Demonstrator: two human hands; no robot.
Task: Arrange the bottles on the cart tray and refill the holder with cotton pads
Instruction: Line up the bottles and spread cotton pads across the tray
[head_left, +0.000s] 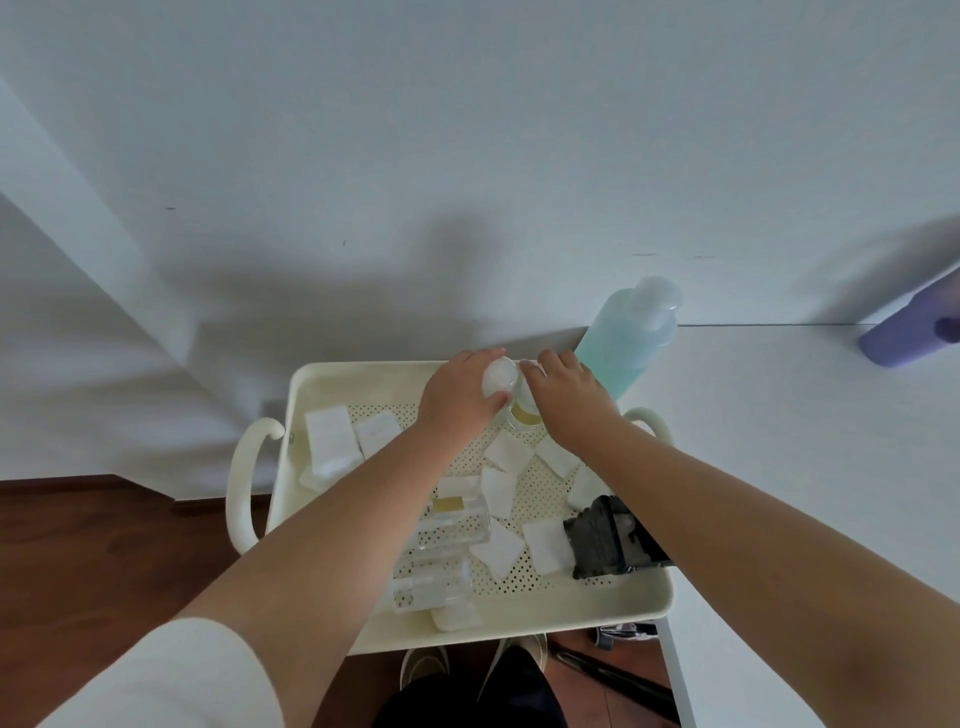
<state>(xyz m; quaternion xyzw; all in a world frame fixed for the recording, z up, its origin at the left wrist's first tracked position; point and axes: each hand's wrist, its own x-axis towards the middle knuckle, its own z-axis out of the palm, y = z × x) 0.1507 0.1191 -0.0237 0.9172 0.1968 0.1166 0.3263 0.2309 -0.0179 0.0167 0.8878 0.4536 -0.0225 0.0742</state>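
both hands were at the far side of the cart tray (332, 371), standing bottles up. the left hand (460, 397) fingers curled tight on a small clear bottle (500, 375); the right hand (569, 400) wrapped another bottle (524, 410) beside it. next, i think, the cotton pads (509, 451) need picking up for the black holder (605, 538)

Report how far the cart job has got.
Early. Done: the tall blue bottle stands upright at the tray's far corner. In hand: left hand and right hand grip a small bottle. Left: two clear bottles lie flat; cotton pads lie scattered outside the black holder.
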